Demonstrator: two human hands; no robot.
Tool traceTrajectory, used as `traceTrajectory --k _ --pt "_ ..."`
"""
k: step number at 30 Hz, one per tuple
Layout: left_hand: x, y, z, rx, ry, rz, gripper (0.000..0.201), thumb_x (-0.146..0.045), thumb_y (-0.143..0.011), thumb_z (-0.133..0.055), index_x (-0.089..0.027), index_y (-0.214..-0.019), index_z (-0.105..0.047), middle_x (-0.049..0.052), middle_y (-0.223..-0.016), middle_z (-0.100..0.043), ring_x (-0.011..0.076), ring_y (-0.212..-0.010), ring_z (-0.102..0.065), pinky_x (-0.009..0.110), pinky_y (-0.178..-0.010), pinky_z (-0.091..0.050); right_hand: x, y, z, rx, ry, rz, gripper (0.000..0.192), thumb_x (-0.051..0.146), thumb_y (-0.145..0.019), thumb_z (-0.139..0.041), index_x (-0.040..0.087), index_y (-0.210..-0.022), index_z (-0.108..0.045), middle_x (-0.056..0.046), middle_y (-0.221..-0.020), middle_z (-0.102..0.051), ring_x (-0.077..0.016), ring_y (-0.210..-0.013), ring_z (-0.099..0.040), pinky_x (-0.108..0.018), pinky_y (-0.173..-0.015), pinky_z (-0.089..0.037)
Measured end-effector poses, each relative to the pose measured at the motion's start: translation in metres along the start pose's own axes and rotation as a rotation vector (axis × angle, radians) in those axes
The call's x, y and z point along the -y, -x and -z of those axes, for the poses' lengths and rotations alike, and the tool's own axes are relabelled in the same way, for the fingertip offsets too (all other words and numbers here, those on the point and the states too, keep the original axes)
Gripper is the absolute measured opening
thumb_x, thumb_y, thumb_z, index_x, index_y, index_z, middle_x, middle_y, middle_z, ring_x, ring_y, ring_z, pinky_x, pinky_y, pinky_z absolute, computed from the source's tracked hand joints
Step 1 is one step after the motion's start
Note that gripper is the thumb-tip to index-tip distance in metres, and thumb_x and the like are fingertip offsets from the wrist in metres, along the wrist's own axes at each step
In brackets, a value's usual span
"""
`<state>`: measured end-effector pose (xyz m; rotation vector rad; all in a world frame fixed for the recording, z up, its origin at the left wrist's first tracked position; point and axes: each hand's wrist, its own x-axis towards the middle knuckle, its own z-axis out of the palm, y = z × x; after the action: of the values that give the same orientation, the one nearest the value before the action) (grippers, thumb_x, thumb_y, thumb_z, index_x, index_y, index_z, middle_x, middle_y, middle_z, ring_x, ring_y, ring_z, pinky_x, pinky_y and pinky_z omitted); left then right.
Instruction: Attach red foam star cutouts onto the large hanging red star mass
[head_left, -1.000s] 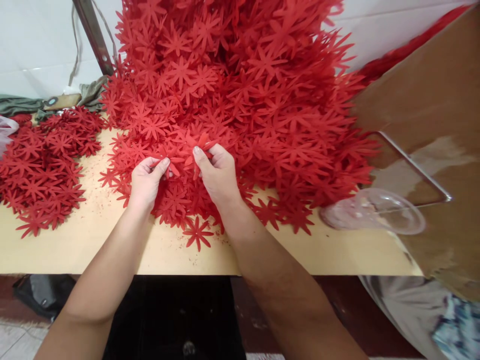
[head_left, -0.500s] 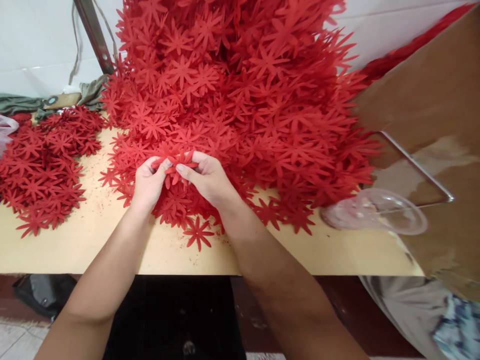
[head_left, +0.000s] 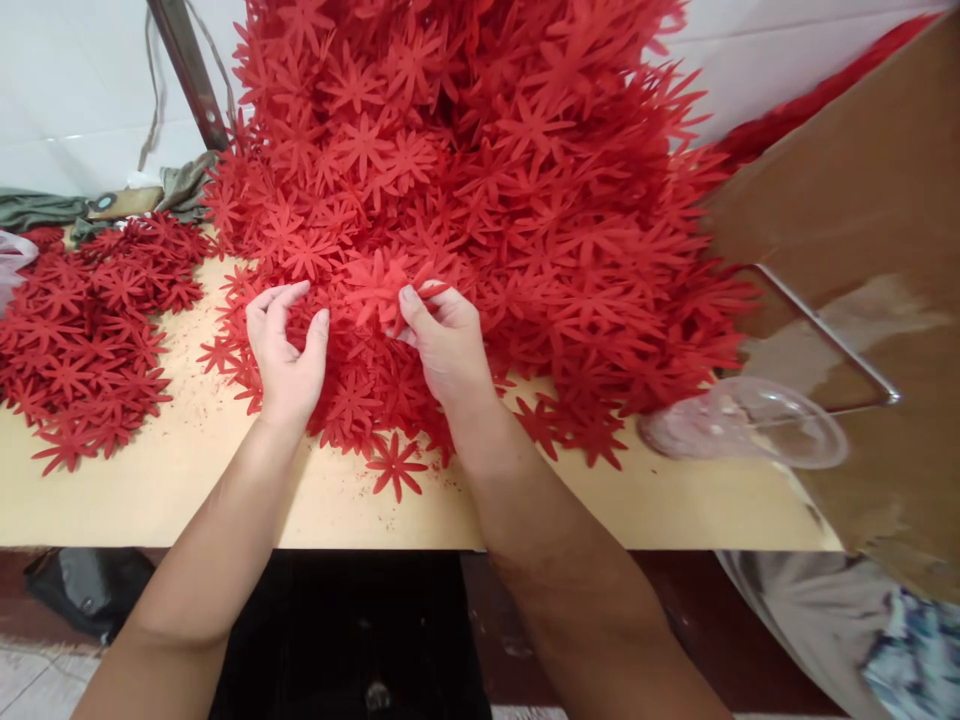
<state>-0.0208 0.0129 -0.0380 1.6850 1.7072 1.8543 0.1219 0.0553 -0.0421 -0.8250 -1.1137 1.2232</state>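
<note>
A tall heap of red flower cutouts spills down to the counter, its foot within easy reach. A smaller sorted-looking pile lies apart at left. The right hand pinches a few red flowers lifted off the heap, thumb on top. The left hand hovers just beside them, its grip wide and empty.

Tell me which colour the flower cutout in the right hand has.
Red, plain; the flower cutout shows in the head view.

Craft workshop: huge heap of red cut-out flowers on plain worktable, cardboard alongside.
</note>
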Motion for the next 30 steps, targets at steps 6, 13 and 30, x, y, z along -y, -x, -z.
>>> traceTrajectory --k 6,13,30 --pt "-0.012 0.005 0.001 0.140 0.014 -0.106 0.021 -0.034 -0.085 -0.053 -0.022 -0.095 -0.067 0.004 -0.093 -0.062 0.0149 -0.093 -0.056 0.032 -0.091 -0.044 0.009 0.010 -0.004 0.018 0.241 0.104 0.048 0.058 -0.076 -0.055 0.020 -0.052 -0.036 0.006 -0.050 -0.029 -0.0056 -0.048 -0.030 -0.023 -0.046 -0.029" --pt "-0.009 0.008 -0.004 0.251 0.107 -0.047 0.027 -0.036 -0.082 -0.058 -0.022 -0.103 -0.067 0.004 -0.097 -0.063 0.0141 -0.094 -0.058 0.031 -0.092 -0.045 -0.002 0.012 -0.005 0.098 0.358 0.266 0.033 0.053 -0.082 -0.049 0.021 -0.072 -0.050 0.001 -0.068 -0.053 -0.0111 -0.065 -0.049 -0.026 -0.067 -0.042" --pt "-0.011 0.008 -0.007 0.304 0.234 0.059 0.030 -0.039 -0.077 -0.063 -0.023 -0.102 -0.068 0.004 -0.096 -0.063 0.0135 -0.090 -0.059 0.031 -0.091 -0.045 0.006 0.015 -0.002 0.005 0.579 0.246 0.057 0.064 -0.076 -0.051 0.020 -0.048 -0.028 0.007 -0.043 -0.027 -0.0048 -0.045 -0.023 -0.026 -0.048 -0.020"
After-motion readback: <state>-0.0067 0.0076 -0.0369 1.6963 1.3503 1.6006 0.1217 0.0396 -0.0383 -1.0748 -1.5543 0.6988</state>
